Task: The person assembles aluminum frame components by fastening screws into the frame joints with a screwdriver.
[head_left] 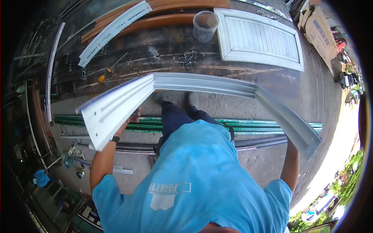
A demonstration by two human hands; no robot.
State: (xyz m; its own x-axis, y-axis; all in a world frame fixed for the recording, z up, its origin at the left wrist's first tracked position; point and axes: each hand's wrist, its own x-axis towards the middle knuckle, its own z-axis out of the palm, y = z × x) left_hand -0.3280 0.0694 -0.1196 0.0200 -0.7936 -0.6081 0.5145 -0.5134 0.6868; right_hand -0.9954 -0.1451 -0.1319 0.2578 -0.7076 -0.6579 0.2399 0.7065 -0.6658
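A three-sided light-grey metal frame (204,84) spans the view, its two side pieces reaching back toward me. On its left side piece, the pale flat face shows small holes. My left hand (133,118), below a dark wristband, has its fingers closed around the inner edge of that piece. The right forearm (291,161) rises to the frame's right side piece, which hides my right hand and its fingers. Beyond the frame, a dark worktable (136,70) carries a heap of screws or rivets (190,57) and a yellow-handled screwdriver (102,78).
A white louvred panel (261,39) and a clear plastic bucket (205,26) stand on the table, near a wrapped white profile (112,33) and brown lengths (167,22). Green-wrapped profiles (149,124) lie on the floor by my legs. Cardboard (320,37) is at far right.
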